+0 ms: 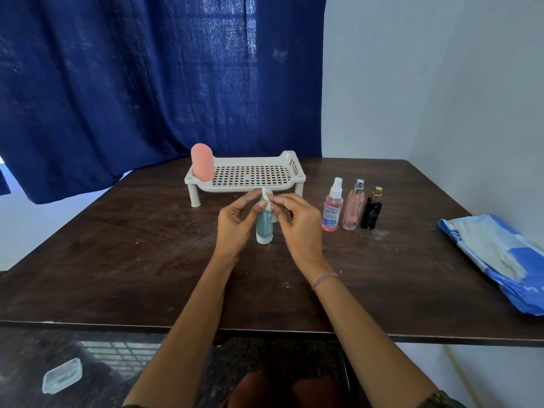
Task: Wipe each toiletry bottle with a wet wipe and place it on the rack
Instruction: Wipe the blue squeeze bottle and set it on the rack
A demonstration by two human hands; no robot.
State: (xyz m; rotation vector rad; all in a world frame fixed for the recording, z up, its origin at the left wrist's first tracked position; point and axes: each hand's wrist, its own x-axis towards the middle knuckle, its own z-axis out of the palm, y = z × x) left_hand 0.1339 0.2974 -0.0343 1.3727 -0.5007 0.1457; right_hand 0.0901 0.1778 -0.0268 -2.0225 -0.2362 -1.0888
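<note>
While the teal tube stood upright on its white cap near the middle of the dark table, both hands met around its upper end; the left hand had its fingers curled about the top of the tube, thumb and fingertips closed on it, and the right hand pinched a small white wet wipe against the tube's tip, its fingers bent in tight around the cloth; a thin braided bracelet sat on the right wrist; just behind the hands stood the white perforated rack on its short legs, and on its left end a rounded pink bottle stood upright; to the right of the rack, near the right hand but apart from it, three spray bottles stood in a close row on the table: a pink one with a white sprayer, a clear pink one with a silver sprayer, and a black one with a gold top; further right, at the table's edge, lay a blue and white wipe pack; a dark blue curtain hung behind the table, beside a pale wall; on the floor at the lower left sat a clear plastic tub.
</note>
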